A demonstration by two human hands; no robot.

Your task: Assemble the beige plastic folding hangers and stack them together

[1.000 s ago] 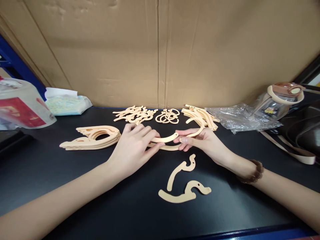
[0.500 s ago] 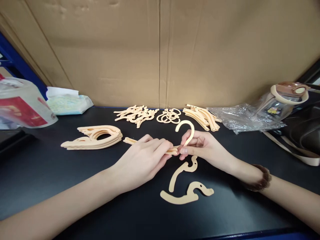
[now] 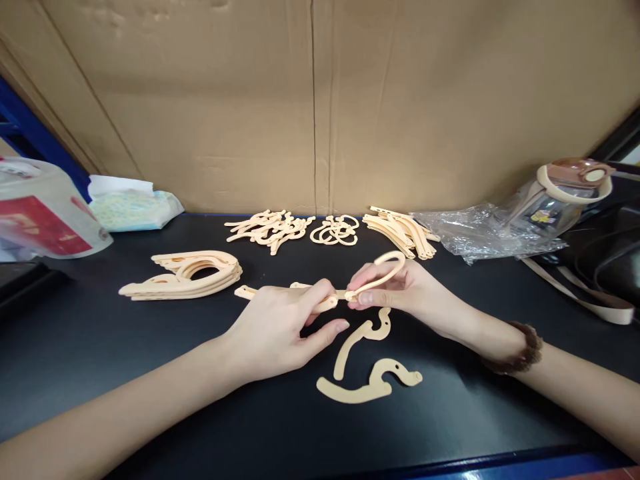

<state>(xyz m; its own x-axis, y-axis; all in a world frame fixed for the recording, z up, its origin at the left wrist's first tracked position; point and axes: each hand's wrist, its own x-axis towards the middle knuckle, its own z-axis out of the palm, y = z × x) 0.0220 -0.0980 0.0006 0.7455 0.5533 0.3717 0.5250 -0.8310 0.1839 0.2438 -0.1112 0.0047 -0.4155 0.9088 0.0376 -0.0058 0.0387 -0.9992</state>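
Observation:
My left hand point(image 3: 280, 327) is closed over cream plastic hanger arms point(image 3: 326, 305), its thumb held apart below them. Their ends stick out on both sides of the hand, and the middle is covered. Between the thumb and fingers of my right hand point(image 3: 410, 287) is a matching hanger hook point(image 3: 384, 277), tilted with its curve to the upper right. The hook's base is close to the right end of the arms; whether they are joined I cannot tell. Just below the hands lie two curved pieces, an upper one point(image 3: 350, 343) and a lower one point(image 3: 353, 393).
Stacked folded hangers point(image 3: 220, 277) lie at left. Along the back are piles of small curved pieces point(image 3: 270, 230), hooks point(image 3: 335, 231) and arms point(image 3: 400, 230). Clear plastic wrap point(image 3: 465, 230), a bottle point(image 3: 555, 203) and a strap point(image 3: 580, 293) are at right, a tissue pack point(image 3: 135, 210) at back left.
The hook has tipped over from upright toward the right. My left thumb has come away from the arms, and the arms have turned and spread slightly in my left hand.

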